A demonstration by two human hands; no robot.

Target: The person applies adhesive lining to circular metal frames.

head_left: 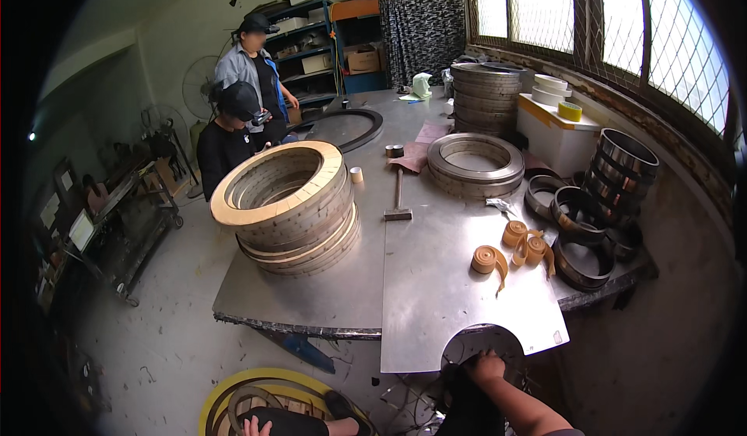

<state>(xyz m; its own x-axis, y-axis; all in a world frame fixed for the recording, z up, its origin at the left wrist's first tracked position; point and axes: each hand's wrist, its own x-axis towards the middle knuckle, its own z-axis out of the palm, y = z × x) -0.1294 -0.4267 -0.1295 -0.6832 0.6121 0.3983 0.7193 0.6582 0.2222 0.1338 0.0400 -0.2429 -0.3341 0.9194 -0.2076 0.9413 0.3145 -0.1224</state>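
At the bottom edge, the bent fingers of my left hand (pixel 255 427) show beside my dark-clad knee and right by a thin grey ring (pixel 250 393). The frame's edge cuts off the rest of that hand, so its grip on the ring cannot be made out. Below the table lies a large yellow ring (pixel 222 381) around wooden slats. My right hand (pixel 488 366) is at the rounded cutout of the metal sheet (pixel 436 296), above my other leg. Its fingers are curled down, and whatever they hold is hidden.
Stacked heavy rings (pixel 296 241) stand on the left of the metal table. Nearby are a hammer (pixel 398 213), tan strip rolls (pixel 484 260), a flat ring stack (pixel 476 164), black rings (pixel 583 261) and a white box (pixel 556 125). Two people (pixel 233 125) work beyond the table.
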